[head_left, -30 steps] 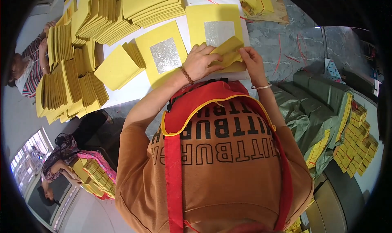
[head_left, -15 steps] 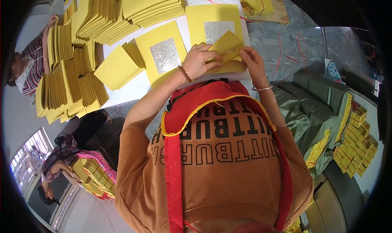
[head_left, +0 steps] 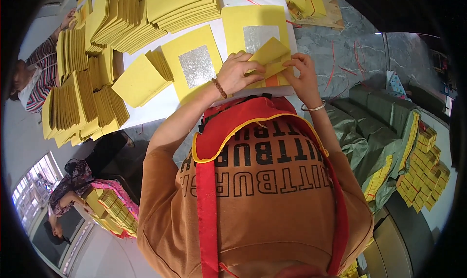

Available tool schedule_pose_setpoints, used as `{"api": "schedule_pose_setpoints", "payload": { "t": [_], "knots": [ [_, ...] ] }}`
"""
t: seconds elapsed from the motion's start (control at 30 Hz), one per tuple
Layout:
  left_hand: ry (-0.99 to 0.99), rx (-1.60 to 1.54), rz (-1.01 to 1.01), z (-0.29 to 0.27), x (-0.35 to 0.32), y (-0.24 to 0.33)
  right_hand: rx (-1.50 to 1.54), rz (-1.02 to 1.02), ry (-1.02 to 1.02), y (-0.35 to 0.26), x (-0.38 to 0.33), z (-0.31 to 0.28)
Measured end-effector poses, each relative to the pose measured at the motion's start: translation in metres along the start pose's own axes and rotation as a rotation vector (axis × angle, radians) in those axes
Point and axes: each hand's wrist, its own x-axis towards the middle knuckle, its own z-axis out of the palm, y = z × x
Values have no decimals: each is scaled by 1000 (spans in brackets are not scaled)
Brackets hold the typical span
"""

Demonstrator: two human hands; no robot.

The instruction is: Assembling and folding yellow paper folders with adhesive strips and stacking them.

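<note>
A yellow paper sheet (head_left: 271, 50) is partly folded up in front of me, with a corner standing raised. My left hand (head_left: 237, 73) is closed on its left side, thumb and fingers pinching the paper. At the right edge of the same sheet my right hand (head_left: 302, 76) pinches with thumb and forefinger, its other fingers curled. Beneath, a small orange patch shows near the table's front edge. Just beyond lies a flat yellow sheet (head_left: 255, 16) with a silver foil square, partly covered by the raised corner. Left of my left hand rests another foil-centred yellow sheet (head_left: 170, 46).
Stacks of folded yellow paper (head_left: 185, 8) fill the table's far and left side. A smaller fanned pile (head_left: 142, 81) lies nearer. Green-covered bundles (head_left: 374, 117) stand at right. Two other people are at the left, one by a box of yellow bundles (head_left: 116, 210).
My right hand has shifted slightly along the sheet's right edge, and its fingers are more curled. An orange patch now shows under the paper. My left hand has stayed put.
</note>
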Motion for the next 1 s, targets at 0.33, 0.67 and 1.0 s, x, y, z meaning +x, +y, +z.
{"api": "schedule_pose_setpoints", "payload": {
  "t": [0.33,0.67,1.0],
  "knots": [
    [56,168,150,-1,-3,13,134,-44,5,3,17,-1],
    [-104,-80,-32,-13,1,9,491,85,-200,13,38,10],
    [256,-40,-224,-32,-24,-18,801,137,-279,33,29,19]
  ]
}}
